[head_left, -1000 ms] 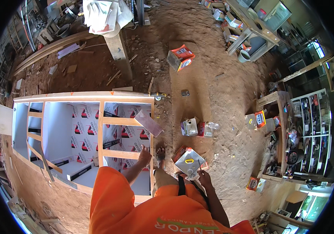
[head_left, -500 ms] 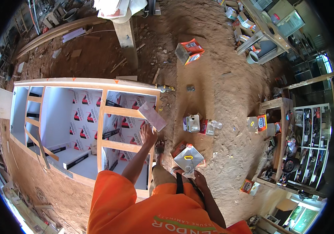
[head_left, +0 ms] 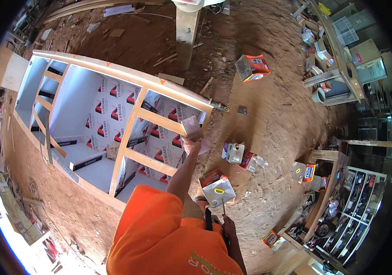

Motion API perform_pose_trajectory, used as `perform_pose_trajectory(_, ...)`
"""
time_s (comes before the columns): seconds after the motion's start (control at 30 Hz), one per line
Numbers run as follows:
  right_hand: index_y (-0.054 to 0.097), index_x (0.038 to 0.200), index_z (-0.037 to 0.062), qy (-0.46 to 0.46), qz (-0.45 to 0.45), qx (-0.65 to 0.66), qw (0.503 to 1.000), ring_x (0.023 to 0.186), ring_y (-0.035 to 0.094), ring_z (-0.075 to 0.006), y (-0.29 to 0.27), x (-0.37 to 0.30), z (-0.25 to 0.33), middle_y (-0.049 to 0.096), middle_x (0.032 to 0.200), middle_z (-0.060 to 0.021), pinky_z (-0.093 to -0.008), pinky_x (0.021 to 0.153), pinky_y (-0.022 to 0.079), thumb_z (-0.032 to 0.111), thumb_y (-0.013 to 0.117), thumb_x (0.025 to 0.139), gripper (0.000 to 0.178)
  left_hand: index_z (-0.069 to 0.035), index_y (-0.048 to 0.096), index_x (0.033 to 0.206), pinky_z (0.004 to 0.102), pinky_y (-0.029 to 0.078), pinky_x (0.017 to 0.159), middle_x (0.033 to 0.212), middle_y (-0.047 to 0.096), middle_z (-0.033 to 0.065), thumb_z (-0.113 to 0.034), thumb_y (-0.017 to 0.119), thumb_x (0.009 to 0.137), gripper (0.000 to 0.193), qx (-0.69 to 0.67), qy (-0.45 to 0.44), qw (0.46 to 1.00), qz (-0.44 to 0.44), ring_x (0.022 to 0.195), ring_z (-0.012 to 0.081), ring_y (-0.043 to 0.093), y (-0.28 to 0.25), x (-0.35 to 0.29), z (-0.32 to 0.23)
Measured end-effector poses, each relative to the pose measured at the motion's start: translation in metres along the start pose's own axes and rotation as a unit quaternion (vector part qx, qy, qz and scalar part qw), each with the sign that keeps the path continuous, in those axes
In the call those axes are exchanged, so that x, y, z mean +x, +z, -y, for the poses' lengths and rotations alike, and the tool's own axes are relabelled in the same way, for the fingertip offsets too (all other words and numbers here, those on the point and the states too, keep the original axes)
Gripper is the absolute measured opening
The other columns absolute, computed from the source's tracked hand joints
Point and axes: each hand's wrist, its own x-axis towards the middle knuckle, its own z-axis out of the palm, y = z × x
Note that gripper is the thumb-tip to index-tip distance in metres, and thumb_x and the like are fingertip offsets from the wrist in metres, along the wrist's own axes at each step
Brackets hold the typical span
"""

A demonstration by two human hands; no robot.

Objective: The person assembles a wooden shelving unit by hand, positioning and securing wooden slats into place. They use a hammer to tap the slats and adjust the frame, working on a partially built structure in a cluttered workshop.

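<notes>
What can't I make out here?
All in the head view:
Held end of the stick: covered by the right hand.
Inside the nearest tin: hidden by its top.
How the left hand meets the board: too small to tell.
Atop the post: cut off by the upper edge.

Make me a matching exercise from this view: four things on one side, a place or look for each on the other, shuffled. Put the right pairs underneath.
Things
1. Board
2. Stick
3. Cabinet
4. Bottle

Places and looks
A. Clear and see-through
B. At the left hand
C. Wood-framed, with several open compartments
D. In the right hand

Pairs
1-B
2-D
3-C
4-A
</notes>
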Motion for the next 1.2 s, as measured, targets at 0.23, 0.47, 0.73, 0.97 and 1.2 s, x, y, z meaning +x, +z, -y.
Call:
perform_pose_trajectory(0.23,0.066,0.137,0.0055,0.017,0.025,-0.047,0.998,0.076,0.051,-0.0127,-0.003,-0.012,0.052,0.053,0.086,-0.0029,-0.0302,0.068,0.041,0.044,0.048,0.108,0.051,0.001,0.062,0.125,0.0332,0.055,0.087,0.114,0.074,0.01,-0.018,0.083,0.089,0.046,-0.305,-0.001,0.947,0.098,0.098,0.0194,0.069,-0.036,0.032,0.044)
perform_pose_trajectory(0.47,0.064,0.137,0.0012,-0.011,0.041,-0.088,0.995,0.124,0.064,-0.028,0.002,0.006,0.063,0.07,0.129,-0.02,-0.0375,0.106,0.047,0.043,0.049,0.108,0.053,-0.002,0.067,0.123,0.0329,0.054,0.09,0.114,0.072,0.0077,-0.014,0.077,0.093,0.034,-0.247,0.063,0.954,0.161,0.102,0.0176,0.067,-0.14,0.035,0.131)
perform_pose_trajectory(0.73,0.063,0.138,0.0022,-0.027,0.031,-0.145,0.989,0.123,0.065,-0.0287,-0.009,0.015,0.095,0.069,0.131,-0.0202,-0.0374,0.105,0.049,0.045,0.049,0.108,0.054,0.004,0.062,0.125,0.042,0.054,0.089,0.109,0.071,0.0234,-0.018,0.084,0.08,0.055,-0.031,0.147,0.975,0.165,0.102,0.0345,0.07,-0.159,-0.028,0.17)
perform_pose_trajectory(0.97,0.064,0.138,0.0052,-0.048,0.043,-0.139,0.988,0.096,0.069,-0.021,-0.015,0.003,0.105,0.074,0.116,-0.0166,-0.0343,0.088,0.054,0.045,0.049,0.109,0.052,0.007,0.052,0.131,0.0567,0.051,0.092,0.119,0.065,0.0321,-0.012,0.078,0.081,0.06,0.073,0.281,0.954,0.076,0.109,0.0534,0.062,-0.096,-0.048,0.193)
perform_pose_trajectory(1.2,0.065,0.135,0.0049,-0.022,0.016,-0.11,0.994,0.078,0.063,-0.0176,-0.024,0.0,0.077,0.074,0.104,-0.0133,-0.0331,0.077,0.053,0.045,0.048,0.109,0.051,0.0,0.052,0.125,0.0569,0.046,0.09,0.117,0.058,0.0247,-0.009,0.076,0.08,0.052,0.118,0.33,0.937,-0.003,0.11,0.0484,0.056,-0.094,-0.078,0.167)
